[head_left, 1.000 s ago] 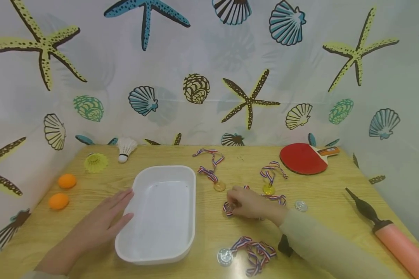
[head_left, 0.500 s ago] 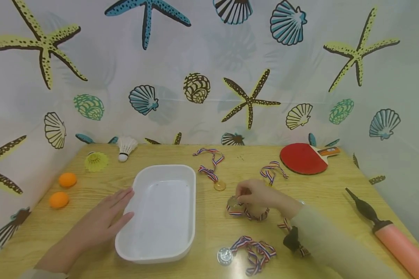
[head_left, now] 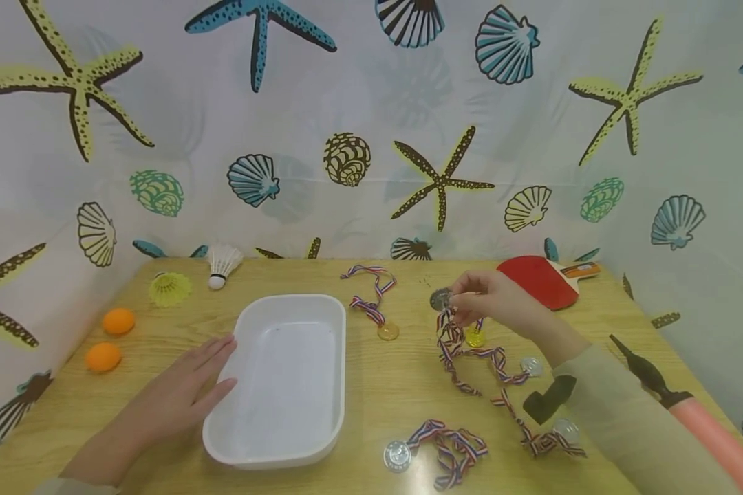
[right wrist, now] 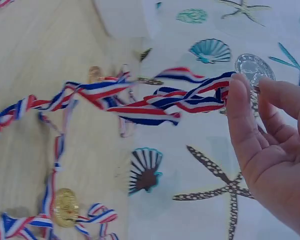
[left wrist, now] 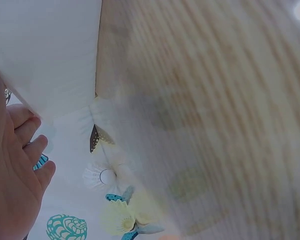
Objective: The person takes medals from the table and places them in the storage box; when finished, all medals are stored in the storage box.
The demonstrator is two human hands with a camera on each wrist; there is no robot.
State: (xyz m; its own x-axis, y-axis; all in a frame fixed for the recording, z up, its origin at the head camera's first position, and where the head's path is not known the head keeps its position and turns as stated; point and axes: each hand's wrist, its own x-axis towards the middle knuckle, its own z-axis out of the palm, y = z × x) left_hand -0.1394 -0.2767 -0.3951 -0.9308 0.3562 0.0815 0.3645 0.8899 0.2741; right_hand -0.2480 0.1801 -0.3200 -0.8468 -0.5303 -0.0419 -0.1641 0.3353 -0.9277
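The silver medal (head_left: 441, 299) is up in the person's right hand (head_left: 492, 299), pinched at its edge between the thumb and the fingers, with most of its face jutting out past the fingertips on the left. Its red, white and blue ribbon (right wrist: 190, 104) hangs from it in loose twists; whether the lowest end touches the wooden table (head_left: 384, 385) I can't quite tell. Just below that hand lies a bright gold medal (head_left: 475, 337), partly crossed by its own ribbon, and a duller gold medal (head_left: 388, 331) rests farther left. Behind the hand and wrist sits the red paddle (head_left: 539, 280), its lower edge near the forearm.

The right arm reaches in from the near right corner, its pale sleeve (head_left: 631, 405) slanting up and leftward, the wrist raised over the table and the knuckles bent around the pinch.

Over on the other side, the left hand (head_left: 176, 388) lies along the white tray (head_left: 278, 385), fingers straight and nearly side by side, thumb apart from them, the tips at the left rim without curling round it. That forearm comes up from the lower left. The held medal is well apart from the tray, beyond its right side.
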